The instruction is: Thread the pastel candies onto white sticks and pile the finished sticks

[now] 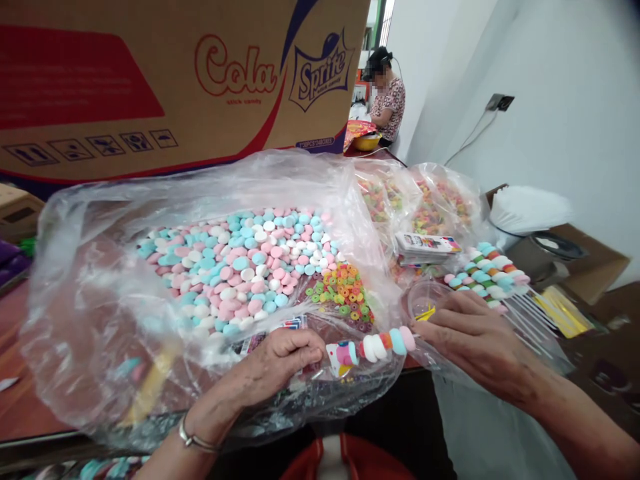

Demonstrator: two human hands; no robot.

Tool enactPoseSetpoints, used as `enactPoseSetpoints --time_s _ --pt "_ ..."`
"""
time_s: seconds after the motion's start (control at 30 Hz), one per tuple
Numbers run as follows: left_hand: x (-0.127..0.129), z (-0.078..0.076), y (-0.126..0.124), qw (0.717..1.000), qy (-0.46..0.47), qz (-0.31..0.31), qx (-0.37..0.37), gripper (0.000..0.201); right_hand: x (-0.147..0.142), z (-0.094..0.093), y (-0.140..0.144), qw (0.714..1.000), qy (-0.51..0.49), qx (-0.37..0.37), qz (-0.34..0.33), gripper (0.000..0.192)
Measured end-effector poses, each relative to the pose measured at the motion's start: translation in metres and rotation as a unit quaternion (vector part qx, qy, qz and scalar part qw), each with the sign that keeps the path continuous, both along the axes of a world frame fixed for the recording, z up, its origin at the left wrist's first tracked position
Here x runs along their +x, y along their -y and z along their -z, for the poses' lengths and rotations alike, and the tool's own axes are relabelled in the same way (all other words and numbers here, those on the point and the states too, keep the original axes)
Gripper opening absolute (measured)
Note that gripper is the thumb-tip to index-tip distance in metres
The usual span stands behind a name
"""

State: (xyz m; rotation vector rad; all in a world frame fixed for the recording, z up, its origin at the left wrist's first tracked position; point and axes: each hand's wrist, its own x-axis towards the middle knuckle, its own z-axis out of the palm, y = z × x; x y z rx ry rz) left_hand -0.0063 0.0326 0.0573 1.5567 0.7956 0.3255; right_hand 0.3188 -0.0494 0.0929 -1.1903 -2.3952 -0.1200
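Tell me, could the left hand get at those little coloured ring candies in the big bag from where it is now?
Probably yes. The left hand rests at the near edge of the open plastic bag, and the ring candies lie just beyond its knuckles, with nothing over them. It is closed on one end of the candy skewer, though.

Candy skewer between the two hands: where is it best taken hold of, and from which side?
Probably by the ends, from each side: the candy skewer lies level, the left hand and right hand pinching its ends, soft candies filling the middle.

glossy crinkled clear plastic bag [90, 280], matt chalky candies [240, 260], printed brown cardboard box [125, 87]
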Motion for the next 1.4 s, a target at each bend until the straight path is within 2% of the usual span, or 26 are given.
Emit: enactPoseSetpoints --time_s 0.13,0.3,0.43,0.8,0.9,1.03,1.17,1.3,1.4 --pt "-0.001 -0.005 -0.002 0.999 -0.029 0.026 0.021 0.031 -0.004 -0.005 -0.006 1.0 -0.01 -0.005 -0.011 0.02" --pt "-0.005 -0.01 -0.005 0.996 -0.048 0.051 0.055 0.031 -0.009 -0.011 -0.013 0.993 -0.029 -0.1 -0.06 0.017" --pt "-0.007 -0.014 -0.006 0.993 -0.044 0.07 0.078 0.032 -0.011 -0.011 -0.017 0.994 -0.031 -0.09 -0.057 0.018" --pt "-0.007 -0.015 -0.004 0.993 -0.062 0.073 0.074 0.032 -0.016 -0.007 -0.021 0.993 -0.02 -0.103 -0.047 0.022" --pt "-0.007 -0.014 -0.002 0.996 -0.051 0.067 0.042 0.03 -0.019 -0.004 -0.02 0.995 -0.01 -0.095 -0.039 0.023" --pt "-0.008 -0.016 0.001 0.995 -0.034 0.063 -0.063 0.031 -0.021 -0.004 -0.02 0.995 -0.023 -0.096 -0.036 0.025" --pt "-0.004 -0.025 0.005 0.989 -0.043 0.083 -0.114 0.025 -0.022 -0.005 -0.02 0.994 -0.023 -0.093 -0.048 0.026" --pt "0.004 -0.036 0.012 0.984 -0.085 0.129 -0.09 0.021 -0.023 -0.008 -0.02 0.993 -0.011 -0.103 -0.049 0.025" --pt "0.006 -0.037 0.014 0.982 -0.106 0.141 -0.059 0.022 -0.021 -0.01 -0.023 0.991 0.002 -0.117 -0.062 0.025"
